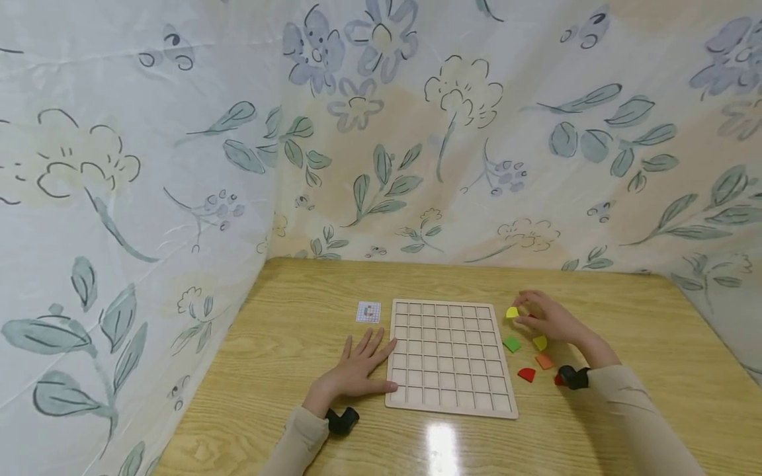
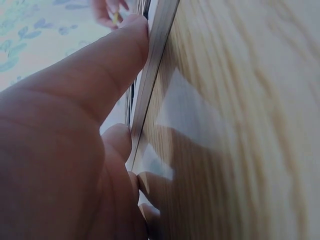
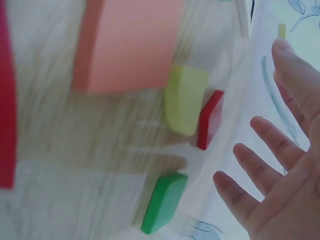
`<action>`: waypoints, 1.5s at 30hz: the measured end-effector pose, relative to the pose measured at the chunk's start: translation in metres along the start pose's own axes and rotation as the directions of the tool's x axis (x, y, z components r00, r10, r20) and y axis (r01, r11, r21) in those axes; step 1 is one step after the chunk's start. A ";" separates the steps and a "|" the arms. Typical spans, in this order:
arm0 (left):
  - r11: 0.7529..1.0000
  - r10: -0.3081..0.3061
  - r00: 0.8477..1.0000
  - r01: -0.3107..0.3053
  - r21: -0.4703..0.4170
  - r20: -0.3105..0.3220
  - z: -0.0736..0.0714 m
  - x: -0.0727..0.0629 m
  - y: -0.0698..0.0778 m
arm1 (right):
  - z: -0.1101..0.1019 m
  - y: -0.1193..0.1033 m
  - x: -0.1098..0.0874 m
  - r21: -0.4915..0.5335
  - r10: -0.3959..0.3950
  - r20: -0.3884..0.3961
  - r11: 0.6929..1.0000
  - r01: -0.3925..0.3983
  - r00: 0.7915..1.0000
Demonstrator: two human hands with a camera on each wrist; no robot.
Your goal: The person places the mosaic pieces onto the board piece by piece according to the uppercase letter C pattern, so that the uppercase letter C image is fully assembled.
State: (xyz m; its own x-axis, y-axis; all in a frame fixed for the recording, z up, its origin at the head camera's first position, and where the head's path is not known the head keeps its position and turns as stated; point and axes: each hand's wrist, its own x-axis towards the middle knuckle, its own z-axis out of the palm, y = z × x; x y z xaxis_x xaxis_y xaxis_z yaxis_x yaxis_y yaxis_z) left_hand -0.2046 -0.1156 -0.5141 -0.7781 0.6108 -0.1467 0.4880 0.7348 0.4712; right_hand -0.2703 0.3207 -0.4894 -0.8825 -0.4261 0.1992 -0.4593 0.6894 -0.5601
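My right hand [image 1: 550, 318] is raised beyond the right side of the pale wooden grid board [image 1: 446, 360]. Its thumb and index finger pinch a small yellow rounded tile [image 1: 512, 312], which shows edge-on in the right wrist view; the other fingers are spread. On the left, my left hand [image 1: 357, 368] lies with fingers extended, thumb and a fingertip on the board's left edge. Under and near the right hand are a green tile [image 1: 511, 344], a yellow tile [image 1: 540, 342], an orange tile [image 1: 544, 361] and a red quarter-round tile [image 1: 526, 375].
Above the left hand lies a small printed card [image 1: 368, 311] with a gridded picture. Another red tile [image 1: 558, 381] is partly covered by the right wrist strap. In the right wrist view, a second green tile [image 3: 165, 202] lies beside a red one [image 3: 211, 120]. Floral cloth [image 1: 381, 145] hangs behind the table.
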 end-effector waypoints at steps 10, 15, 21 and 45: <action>1.000 0.010 1.000 -0.010 -0.005 -0.007 0.000 0.001 0.001 | 0.003 -0.010 0.009 0.029 0.049 -0.046 0.998 -0.048 0.998; 1.000 -0.002 1.000 0.002 -0.007 -0.005 -0.001 0.001 0.003 | 0.008 -0.017 0.012 0.002 0.070 -0.077 0.998 -0.070 0.995; 1.000 -0.007 1.000 0.007 -0.016 0.003 -0.002 0.000 0.005 | 0.017 -0.030 0.018 -0.007 0.137 -0.099 0.990 -0.139 0.986; 1.000 0.001 1.000 -0.001 -0.010 0.002 0.000 0.002 0.001 | 0.056 -0.065 0.046 0.054 0.121 -0.087 0.992 -0.117 0.989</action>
State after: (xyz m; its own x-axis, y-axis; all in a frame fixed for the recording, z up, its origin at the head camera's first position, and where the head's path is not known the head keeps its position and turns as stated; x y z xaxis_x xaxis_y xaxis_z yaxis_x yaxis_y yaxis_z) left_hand -0.2052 -0.1132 -0.5140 -0.7766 0.6124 -0.1476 0.4853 0.7310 0.4797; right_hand -0.2752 0.2236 -0.4892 -0.9370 -0.2867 0.1996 -0.3473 0.7020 -0.6218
